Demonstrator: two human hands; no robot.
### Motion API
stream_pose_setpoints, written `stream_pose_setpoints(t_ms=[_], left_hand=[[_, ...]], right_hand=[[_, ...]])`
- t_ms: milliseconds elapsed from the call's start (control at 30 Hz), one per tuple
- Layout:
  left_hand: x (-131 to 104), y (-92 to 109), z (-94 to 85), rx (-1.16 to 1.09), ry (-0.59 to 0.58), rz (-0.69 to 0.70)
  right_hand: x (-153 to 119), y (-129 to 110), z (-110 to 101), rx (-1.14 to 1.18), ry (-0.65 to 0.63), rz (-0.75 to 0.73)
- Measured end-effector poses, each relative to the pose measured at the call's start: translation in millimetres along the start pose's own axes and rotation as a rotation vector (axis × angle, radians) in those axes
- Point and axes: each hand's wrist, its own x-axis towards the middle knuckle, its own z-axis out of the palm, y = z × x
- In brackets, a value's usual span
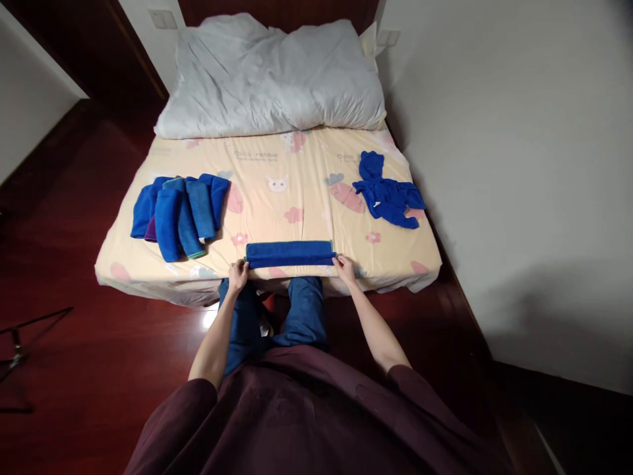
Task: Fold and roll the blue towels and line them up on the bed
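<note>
A blue towel (291, 253) with a green edge lies as a long narrow strip near the bed's front edge. My left hand (238, 274) pinches its near left corner, and my right hand (345, 269) pinches the near right corner. On the left side of the bed rests a pile of several folded or rolled cloths (169, 221), mostly blue with a bit of purple. Over on the right lies a crumpled blue cloth (388, 198) with a rounded, hood-like part.
The bed (281, 214) has a pale yellow patterned sheet. A large grey-white pillow or quilt (277, 79) spans its far end. A wall (519, 165) stands to the right, and thin dark stand legs (17, 356) show on the floor at left.
</note>
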Motion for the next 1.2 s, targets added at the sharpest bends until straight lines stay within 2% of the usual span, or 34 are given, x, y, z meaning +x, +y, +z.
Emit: stream_pose_setpoints(t_ms=[500, 733, 867, 967, 1067, 1133, 1200], left_hand=[[-3, -2, -14.3, -0.088, -0.04, -0.078], [-2, 8, -14.8, 0.065, -0.018, -0.047], [-5, 8, -25.4, 0.228, -0.007, 0.05], [-11, 2, -42.5, 0.28, 0.018, 0.187], [-16, -4, -58.4, 0.294, 0.053, 0.347], [-17, -4, -62.2, 0.293, 0.021, 0.441], [-16, 2, -58.3, 0.29, -0.06, 0.528]], right_hand=[[7, 0, -1, 0.024, 0.022, 0.128], [9, -7, -4, -0.057, 0.039, 0.128], [6, -14, -21, -0.126, 0.041, 0.098], [2, -17, -47, -0.203, 0.055, 0.025], [-1, -23, -74, -0.313, 0.035, -0.173], [-2, -30, -81, -0.364, -0.003, -0.316], [-2, -39, -76, -0.404, -0.075, -0.428]])
